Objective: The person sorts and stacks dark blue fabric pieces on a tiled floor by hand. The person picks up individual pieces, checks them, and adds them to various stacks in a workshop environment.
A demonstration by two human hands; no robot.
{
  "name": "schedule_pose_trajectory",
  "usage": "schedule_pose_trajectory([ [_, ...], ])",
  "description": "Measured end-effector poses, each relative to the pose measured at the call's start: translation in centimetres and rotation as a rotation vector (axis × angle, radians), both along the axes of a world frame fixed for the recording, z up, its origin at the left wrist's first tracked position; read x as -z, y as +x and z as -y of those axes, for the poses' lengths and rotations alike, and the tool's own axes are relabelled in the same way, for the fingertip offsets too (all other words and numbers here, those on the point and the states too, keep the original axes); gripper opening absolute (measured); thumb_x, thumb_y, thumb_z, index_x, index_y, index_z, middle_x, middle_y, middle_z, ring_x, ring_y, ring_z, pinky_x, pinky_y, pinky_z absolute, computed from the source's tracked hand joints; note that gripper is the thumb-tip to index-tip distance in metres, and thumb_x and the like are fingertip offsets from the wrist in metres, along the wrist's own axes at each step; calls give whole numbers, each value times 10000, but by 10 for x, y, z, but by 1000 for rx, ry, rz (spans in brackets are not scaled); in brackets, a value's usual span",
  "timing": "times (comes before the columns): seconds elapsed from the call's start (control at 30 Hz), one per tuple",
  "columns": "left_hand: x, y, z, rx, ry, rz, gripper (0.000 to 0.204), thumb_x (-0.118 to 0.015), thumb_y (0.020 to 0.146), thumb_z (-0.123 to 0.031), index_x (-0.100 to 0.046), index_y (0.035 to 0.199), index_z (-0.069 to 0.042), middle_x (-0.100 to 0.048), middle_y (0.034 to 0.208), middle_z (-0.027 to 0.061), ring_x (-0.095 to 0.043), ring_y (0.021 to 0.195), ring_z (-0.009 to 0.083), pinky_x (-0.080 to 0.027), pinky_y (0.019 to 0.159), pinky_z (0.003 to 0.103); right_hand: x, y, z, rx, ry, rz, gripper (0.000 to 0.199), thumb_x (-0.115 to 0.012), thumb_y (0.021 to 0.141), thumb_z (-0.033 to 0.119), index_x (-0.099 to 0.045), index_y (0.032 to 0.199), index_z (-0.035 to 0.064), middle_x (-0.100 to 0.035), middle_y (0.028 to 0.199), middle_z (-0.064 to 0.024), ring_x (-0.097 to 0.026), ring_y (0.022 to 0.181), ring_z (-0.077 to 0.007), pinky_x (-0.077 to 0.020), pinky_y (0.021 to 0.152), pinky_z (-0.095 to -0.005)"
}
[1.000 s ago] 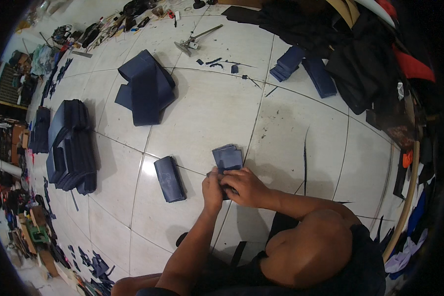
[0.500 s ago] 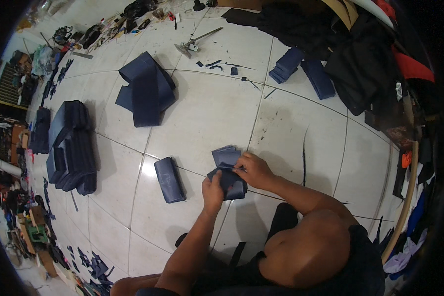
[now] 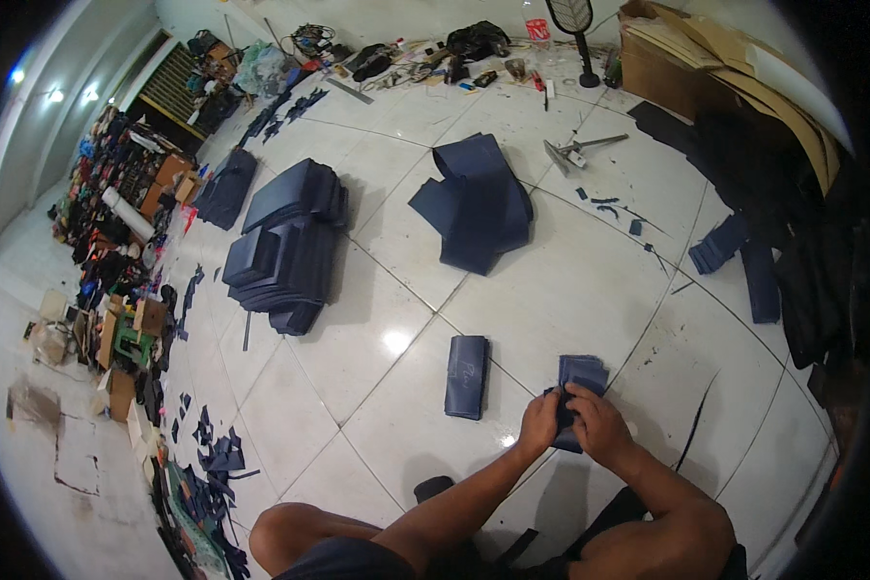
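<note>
Both my hands are together at a small stack of dark blue, leather-like pieces low on the right of the floor. My left hand grips its left edge, fingers closed against the material. From the other side my right hand pinches the middle of the stack, its fingertips close to the left hand's. The part between and under the fingers is hidden. To the left of my hands lies a folded dark blue bundle with pale handwriting on top.
Large piles of dark blue pieces stand at the left. A crossed heap of blue strips lies mid-floor, with a metal tool beyond it. Blue stacks and black cloth are at the right. Offcuts litter the lower left.
The view has swung to the left, so things sit farther right in the picture. My hands stay at the same blue stack, now closer together, with the right hand lower over it.
</note>
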State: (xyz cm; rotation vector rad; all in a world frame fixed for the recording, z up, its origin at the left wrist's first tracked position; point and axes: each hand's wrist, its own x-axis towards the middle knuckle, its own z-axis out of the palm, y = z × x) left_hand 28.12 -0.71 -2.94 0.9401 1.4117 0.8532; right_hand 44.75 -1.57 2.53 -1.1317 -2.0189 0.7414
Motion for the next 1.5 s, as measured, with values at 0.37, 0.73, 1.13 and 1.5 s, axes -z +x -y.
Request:
schedule_pose_trajectory([
  [0.37, -34, 6, -5, 30, -126, 55, 433, -600, 986, -399, -701, 922, 16, -683, 794, 62, -628, 728, 139, -502, 692, 289, 6, 14, 5, 2, -218, -27, 234, -700, 784, 124, -643, 1000, 54, -698, 1070, -125, -650, 1077, -312, -480, 854, -416],
  [0.73, -19, 8, -1, -56, -160, 152, 315, -557, 980, -275, -654, 911, 17, -663, 816, 78, -640, 685, 162, -558, 553, 309, 34, 24, -11, 236, -208, 255, 294, -721, 863, 246, -656, 1077, 56, -579, 973, -124, -585, 929, -332, -483, 788, -432],
  [1.13, -23, 8, -3, 56, -35, -18, 311, -484, 1014, -271, -646, 882, -42, -640, 806, 26, -580, 722, 117, -470, 639, 282, 13, 3, -8, 102, -99, -143, 168, -645, 885, 80, -548, 1017, 44, -646, 970, -159, -653, 870, -355, -483, 805, -434],
  [1.5, -24, 7, -5, -1, -112, 121, 290, -537, 987, -240, -662, 897, 7, -687, 835, 77, -629, 706, 150, -500, 664, 288, -2, 5, 9, 96, -518, -411, 243, -675, 848, 96, -511, 1015, 30, -650, 979, -184, -655, 913, -345, -503, 846, -455],
])
